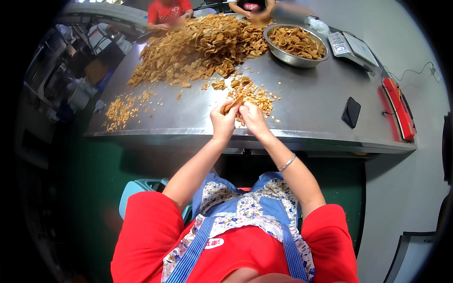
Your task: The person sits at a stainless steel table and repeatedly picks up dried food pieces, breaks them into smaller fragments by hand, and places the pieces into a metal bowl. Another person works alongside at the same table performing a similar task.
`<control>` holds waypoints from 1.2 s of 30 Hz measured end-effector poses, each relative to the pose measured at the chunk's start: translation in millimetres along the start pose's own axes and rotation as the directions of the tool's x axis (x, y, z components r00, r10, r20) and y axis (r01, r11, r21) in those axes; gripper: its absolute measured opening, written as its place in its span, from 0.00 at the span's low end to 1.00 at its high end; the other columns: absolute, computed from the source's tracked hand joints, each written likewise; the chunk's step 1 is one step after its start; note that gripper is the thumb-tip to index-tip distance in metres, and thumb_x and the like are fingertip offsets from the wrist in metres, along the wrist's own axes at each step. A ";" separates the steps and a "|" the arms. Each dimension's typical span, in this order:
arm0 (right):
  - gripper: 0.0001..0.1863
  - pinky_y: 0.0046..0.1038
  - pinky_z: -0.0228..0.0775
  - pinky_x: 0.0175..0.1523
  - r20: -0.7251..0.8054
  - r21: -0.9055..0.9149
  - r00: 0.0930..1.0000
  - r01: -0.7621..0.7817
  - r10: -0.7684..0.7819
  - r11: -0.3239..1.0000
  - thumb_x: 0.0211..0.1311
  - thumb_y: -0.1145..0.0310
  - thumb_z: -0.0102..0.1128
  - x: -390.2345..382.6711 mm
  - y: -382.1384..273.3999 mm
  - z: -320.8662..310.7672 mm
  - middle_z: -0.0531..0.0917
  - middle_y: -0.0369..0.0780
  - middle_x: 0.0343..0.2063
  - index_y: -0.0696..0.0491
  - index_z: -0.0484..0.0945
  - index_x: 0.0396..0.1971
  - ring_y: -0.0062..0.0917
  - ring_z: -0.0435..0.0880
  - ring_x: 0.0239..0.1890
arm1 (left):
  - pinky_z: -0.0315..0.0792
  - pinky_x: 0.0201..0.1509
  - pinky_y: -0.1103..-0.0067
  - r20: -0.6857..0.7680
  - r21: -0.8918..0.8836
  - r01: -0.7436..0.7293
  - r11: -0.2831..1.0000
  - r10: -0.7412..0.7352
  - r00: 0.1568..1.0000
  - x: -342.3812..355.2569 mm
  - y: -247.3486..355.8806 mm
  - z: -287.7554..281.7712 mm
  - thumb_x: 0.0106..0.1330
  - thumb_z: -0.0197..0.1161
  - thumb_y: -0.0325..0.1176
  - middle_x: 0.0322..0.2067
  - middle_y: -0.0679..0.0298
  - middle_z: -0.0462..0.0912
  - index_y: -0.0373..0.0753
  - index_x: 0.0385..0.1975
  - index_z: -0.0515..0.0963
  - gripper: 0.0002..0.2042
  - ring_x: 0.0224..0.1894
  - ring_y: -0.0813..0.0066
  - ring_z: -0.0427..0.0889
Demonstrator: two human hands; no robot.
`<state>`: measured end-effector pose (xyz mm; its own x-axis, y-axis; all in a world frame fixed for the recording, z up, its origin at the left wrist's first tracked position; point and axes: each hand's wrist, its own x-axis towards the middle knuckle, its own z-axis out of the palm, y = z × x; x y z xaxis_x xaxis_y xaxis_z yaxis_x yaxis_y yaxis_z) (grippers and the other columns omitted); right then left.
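- Counter [302, 108]: a broad steel surface that carries all the material. Its near edge runs just under the hands
- Main heap [198, 47]: a large loose pile of tan, flaky dried pieces on the far left half of the counter. Two other people work at its far side
- Steel bowl [296, 45]: round and shallow, far right of the heap, partly filled with the same tan pieces
- Weighing scale [354, 47]: flat, at the far right corner, beside the bowl
- Red bar-shaped device [400, 108]: lies along the right edge with a cable attached
- Dark phone [351, 112]: lies flat on bare steel to the right of the hands, well apart from them
- Small pile [252, 94]: broken pieces and crumbs just beyond the hands; a second scatter of crumbs [122, 109] lies at the near left
- Left hand [222, 121] and right hand [252, 118]: raised just above the near edge and brought close together, both pinching one piece between fingertips and thumbs
- Held piece [232, 103]: a thin tan strip, up between the two hands and in front of the small pile. Judged light, dry, stiff and brittle; the crumbs around suggest it snaps and flakes easily. Grip it at both ends with light fingertip pressure; a tight squeeze would likely crush it
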<state>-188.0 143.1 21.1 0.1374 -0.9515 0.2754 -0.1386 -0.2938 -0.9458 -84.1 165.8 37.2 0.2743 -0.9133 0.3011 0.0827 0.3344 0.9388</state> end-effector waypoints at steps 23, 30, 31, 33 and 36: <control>0.08 0.30 0.67 0.38 0.469 -0.652 0.882 0.380 -0.045 0.656 0.50 0.66 0.54 81.9 15.1 -23.4 0.77 0.41 0.26 0.54 0.78 0.25 0.33 0.75 0.32 | 0.64 0.16 0.88 0.108 -0.483 0.625 0.613 -0.667 0.737 164.1 10.8 -59.0 0.52 0.51 0.30 0.26 0.60 0.74 0.35 0.33 0.68 0.09 0.21 0.79 0.70; 0.08 0.33 0.69 0.36 0.418 -0.446 0.905 0.280 -0.079 0.850 0.51 0.69 0.52 116.7 32.4 -35.4 0.77 0.42 0.27 0.56 0.77 0.28 0.36 0.76 0.30 | 0.64 0.16 0.89 0.406 -0.274 0.799 0.535 -0.689 0.600 225.0 -18.4 35.5 0.57 0.49 0.33 0.24 0.61 0.72 0.34 0.37 0.68 0.11 0.18 0.81 0.68; 0.09 0.33 0.69 0.36 0.402 -0.424 0.915 0.227 -0.042 0.877 0.52 0.67 0.52 116.9 32.7 -36.4 0.77 0.42 0.28 0.56 0.77 0.29 0.36 0.76 0.30 | 0.64 0.16 0.89 0.431 -0.244 0.833 0.496 -0.714 0.552 228.1 -23.1 45.7 0.57 0.49 0.33 0.24 0.61 0.72 0.35 0.37 0.68 0.11 0.18 0.81 0.68; 0.10 0.33 0.68 0.37 0.365 -0.390 0.930 0.115 0.039 0.914 0.53 0.66 0.52 119.6 33.6 -39.1 0.76 0.42 0.29 0.56 0.76 0.31 0.37 0.76 0.31 | 0.64 0.16 0.87 0.395 -0.191 0.871 0.453 -0.777 0.491 232.6 -44.4 63.7 0.57 0.50 0.32 0.23 0.61 0.72 0.35 0.34 0.68 0.09 0.19 0.80 0.69; 0.11 0.33 0.69 0.36 0.369 -0.399 0.921 0.037 0.123 0.916 0.53 0.66 0.52 116.9 35.4 -47.0 0.75 0.42 0.30 0.57 0.75 0.34 0.37 0.77 0.30 | 0.64 0.17 0.85 0.408 -0.142 0.908 0.394 -0.812 0.416 237.9 -45.4 89.1 0.54 0.50 0.28 0.24 0.62 0.72 0.34 0.36 0.69 0.11 0.20 0.79 0.70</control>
<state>-223.0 17.1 27.9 0.4713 -0.8789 0.0736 -0.5135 -0.3412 -0.7874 -108.0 -87.4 81.1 -0.3440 -0.7469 -0.5691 0.4178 -0.6645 0.6196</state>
